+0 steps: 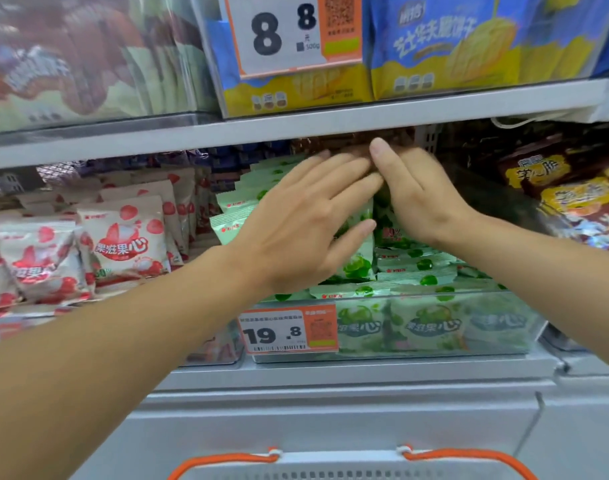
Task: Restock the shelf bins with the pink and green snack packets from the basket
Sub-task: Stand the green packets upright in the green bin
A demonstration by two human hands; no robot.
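Both flat, straight-fingered hands, left hand (296,223) and right hand (414,192), press glossy green packets (417,268) above the clear bin (434,344), holding nothing; fingertips blur, hiding packets beneath.

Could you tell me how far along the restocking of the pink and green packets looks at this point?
Both bins look well filled: the pink packets on the left, the green packets heaped above their bin's front wall. In hand: the left hand and right hand press flat on the green pile. The basket shows only its rim, so what remains is hidden.
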